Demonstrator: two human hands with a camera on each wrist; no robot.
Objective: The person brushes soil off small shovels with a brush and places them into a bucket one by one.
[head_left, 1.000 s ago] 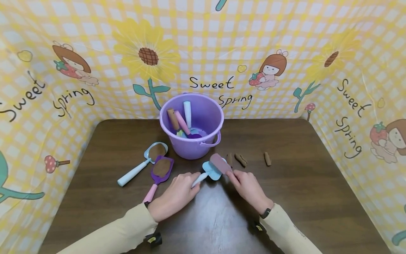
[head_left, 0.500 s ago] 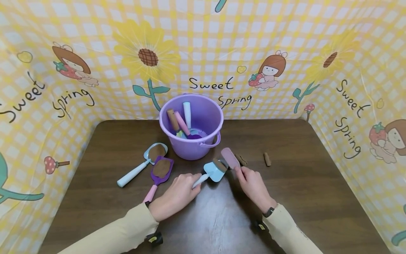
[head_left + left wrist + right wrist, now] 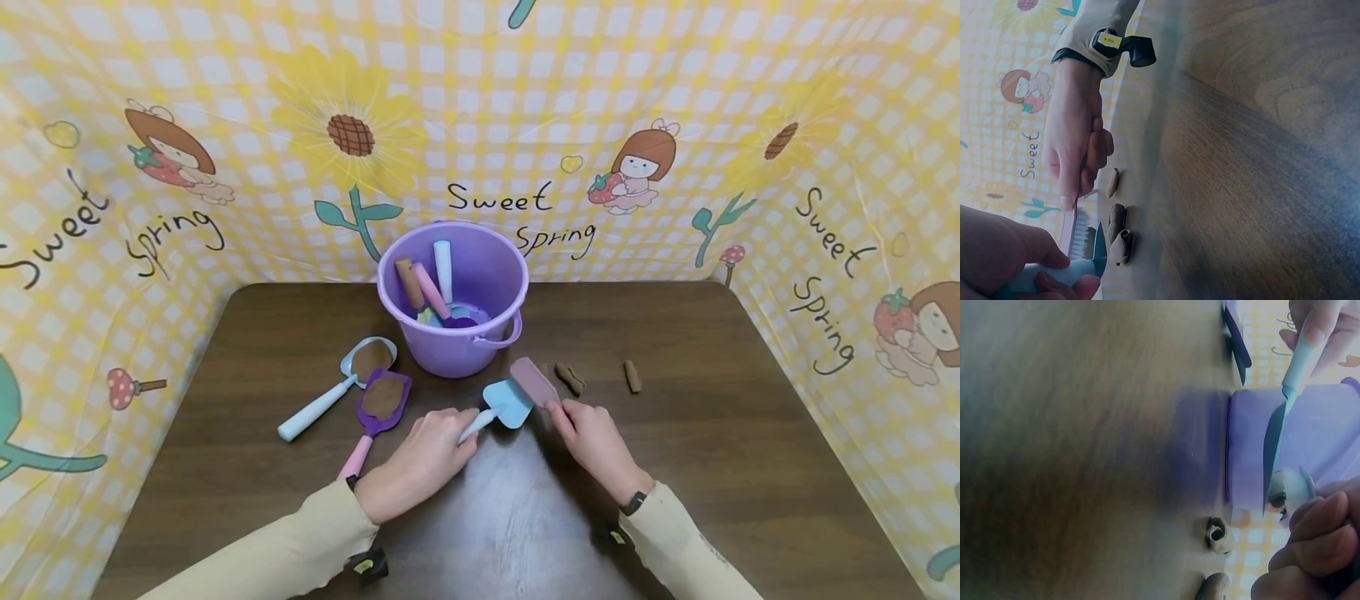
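My left hand (image 3: pixel 423 458) grips the handle of a small light blue toy shovel (image 3: pixel 507 408), its blade held low in front of the bucket. In my right hand (image 3: pixel 600 442) is a mauve brush (image 3: pixel 534 382), pinched by its handle. The back of the brush covers the far right part of the blade in the head view. Its pale bristles (image 3: pixel 1082 225) show in the left wrist view, close to the blade's edge. Brown rolled pieces (image 3: pixel 570 379) lie just right of the brush, one partly hidden behind it.
A purple bucket (image 3: pixel 457 354) holds several handled tools. To its left rest a light blue scoop (image 3: pixel 315 412) and a purple shovel (image 3: pixel 405 392) with a pink handle, each with a flat brown lump. Another brown roll (image 3: pixel 633 377) lies farther right on the table (image 3: pixel 712 467).
The brush moved right off the blade, then back left over it. A brown roll seen on the blade half a second ago is now covered. My left hand stays nearly still.
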